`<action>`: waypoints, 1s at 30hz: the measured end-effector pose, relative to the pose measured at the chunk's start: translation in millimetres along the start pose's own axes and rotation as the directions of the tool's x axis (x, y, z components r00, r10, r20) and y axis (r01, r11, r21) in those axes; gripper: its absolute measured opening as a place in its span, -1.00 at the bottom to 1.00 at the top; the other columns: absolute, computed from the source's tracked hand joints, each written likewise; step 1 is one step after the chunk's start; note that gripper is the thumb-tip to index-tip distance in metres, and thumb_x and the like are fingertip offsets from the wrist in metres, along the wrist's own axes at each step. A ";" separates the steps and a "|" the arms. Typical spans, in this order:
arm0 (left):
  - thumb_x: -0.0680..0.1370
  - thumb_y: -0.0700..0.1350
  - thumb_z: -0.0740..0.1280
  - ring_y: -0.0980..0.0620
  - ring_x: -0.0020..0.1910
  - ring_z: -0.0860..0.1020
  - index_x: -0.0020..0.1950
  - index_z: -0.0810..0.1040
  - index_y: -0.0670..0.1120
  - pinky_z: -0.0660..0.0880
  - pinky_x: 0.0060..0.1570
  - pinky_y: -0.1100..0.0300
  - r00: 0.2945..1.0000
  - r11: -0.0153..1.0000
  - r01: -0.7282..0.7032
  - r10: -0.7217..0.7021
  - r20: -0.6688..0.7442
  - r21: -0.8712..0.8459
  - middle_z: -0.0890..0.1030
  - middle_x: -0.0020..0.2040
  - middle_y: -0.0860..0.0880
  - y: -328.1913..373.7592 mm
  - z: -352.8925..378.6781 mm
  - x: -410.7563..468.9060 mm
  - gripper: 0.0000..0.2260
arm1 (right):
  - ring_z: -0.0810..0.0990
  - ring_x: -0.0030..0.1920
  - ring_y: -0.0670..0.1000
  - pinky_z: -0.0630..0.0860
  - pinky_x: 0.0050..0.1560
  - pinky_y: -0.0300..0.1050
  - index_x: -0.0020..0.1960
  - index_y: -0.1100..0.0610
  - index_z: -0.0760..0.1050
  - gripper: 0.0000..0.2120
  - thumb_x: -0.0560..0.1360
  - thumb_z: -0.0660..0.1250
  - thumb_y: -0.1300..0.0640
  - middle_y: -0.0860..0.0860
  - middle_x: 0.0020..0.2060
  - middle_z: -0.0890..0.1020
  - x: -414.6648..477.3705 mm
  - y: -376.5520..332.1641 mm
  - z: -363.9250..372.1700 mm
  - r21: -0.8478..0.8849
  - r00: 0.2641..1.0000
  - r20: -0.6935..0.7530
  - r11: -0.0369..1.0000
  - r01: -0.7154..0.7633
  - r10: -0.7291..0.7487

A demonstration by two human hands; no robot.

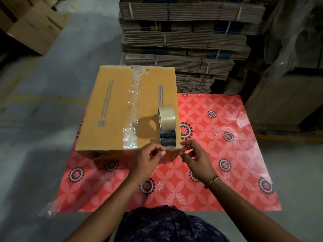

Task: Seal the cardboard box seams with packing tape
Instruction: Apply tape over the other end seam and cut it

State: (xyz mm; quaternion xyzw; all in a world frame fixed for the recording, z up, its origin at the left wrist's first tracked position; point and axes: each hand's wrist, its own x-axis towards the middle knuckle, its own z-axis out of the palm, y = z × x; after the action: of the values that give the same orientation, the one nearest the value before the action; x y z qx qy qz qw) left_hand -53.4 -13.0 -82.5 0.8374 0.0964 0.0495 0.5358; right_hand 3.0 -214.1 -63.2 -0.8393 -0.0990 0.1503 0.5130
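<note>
Both hands, left hand (148,155) and right hand (194,154), pinch the tape end at the box (111,109) edge, probably to tear it from the upright roll (167,116).

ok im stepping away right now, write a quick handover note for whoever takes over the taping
Left hand: at the box's near edge, fingers pinched, seemingly on a tape end; the clear film is hard to see.
Right hand: beside it at the near right corner, fingers also pinched; what it holds is unclear.
Box: closed, on the red mat.
Tape roll: upright in its dispenser on the box top, near the right edge.
Done: centre seam taped along the top, wrinkled.
Left: press down the near end; the side edges show no tape.
</note>
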 end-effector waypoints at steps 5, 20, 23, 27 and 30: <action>0.55 -0.17 0.46 0.22 -0.07 0.59 -0.01 0.67 0.00 0.49 -0.14 0.40 1.000 1.000 0.000 0.000 -0.019 0.004 0.67 -0.08 0.12 3.6 1.0 1.4 -0.92 | 0.64 -0.27 0.01 0.59 -0.25 0.05 0.07 -0.08 0.52 -0.78 0.53 0.40 0.21 -0.06 -0.07 0.61 12.7 4.2 5.5 -0.075 0.994 0.021 0.992 0.104 -0.103; 0.56 -0.16 0.45 0.24 -0.20 0.56 0.32 0.47 0.05 0.52 -0.19 0.35 0.997 0.992 0.078 -0.080 -0.017 -0.098 0.63 -0.11 0.05 10.9 5.2 -5.3 -0.62 | 0.62 -0.14 -0.04 0.58 -0.15 -0.16 -0.08 0.04 0.57 -0.95 0.54 0.41 0.16 -0.03 -0.10 0.63 8.5 3.1 5.1 -0.172 0.982 0.020 0.966 0.190 -0.190; 0.57 -0.18 0.44 0.23 -0.19 0.61 0.23 0.53 0.03 0.55 -0.20 0.32 0.994 0.983 0.112 -0.108 0.034 -0.148 0.64 -0.11 0.04 12.5 6.4 -7.1 -0.73 | 0.62 -0.15 -0.07 0.59 -0.14 -0.11 -0.07 0.04 0.58 -0.96 0.53 0.42 0.16 -0.06 -0.10 0.64 10.3 3.7 3.4 -0.179 0.984 0.041 0.968 0.178 -0.174; 0.58 -0.19 0.42 0.15 -0.22 0.67 0.05 0.60 -0.04 0.57 -0.32 0.28 0.981 0.949 0.192 -0.185 0.051 -0.250 0.67 -0.13 0.01 14.4 9.1 -7.4 -0.92 | 0.62 -0.18 -0.11 0.61 -0.15 -0.08 -0.06 0.03 0.59 -0.96 0.53 0.42 0.16 -0.10 -0.12 0.65 12.5 2.4 0.5 -0.171 0.988 0.067 0.974 0.150 -0.140; 0.57 -0.15 0.45 0.12 -0.26 0.67 0.00 0.63 -0.04 0.58 -0.37 0.20 0.972 0.924 0.234 -0.234 0.038 -0.302 0.69 -0.18 0.03 13.1 9.4 -4.6 -0.96 | 0.64 -0.22 -0.08 0.61 -0.18 -0.04 -0.06 0.04 0.60 -0.96 0.52 0.42 0.16 -0.09 -0.15 0.67 13.7 1.2 -1.5 -0.149 0.992 0.084 0.983 0.106 -0.094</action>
State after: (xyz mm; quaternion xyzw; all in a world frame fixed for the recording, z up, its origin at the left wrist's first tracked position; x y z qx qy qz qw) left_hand -54.8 -27.6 -74.4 0.7274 0.1865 -0.0008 0.6604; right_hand 16.4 -211.4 -65.7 -0.8637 -0.1720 0.1485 0.4498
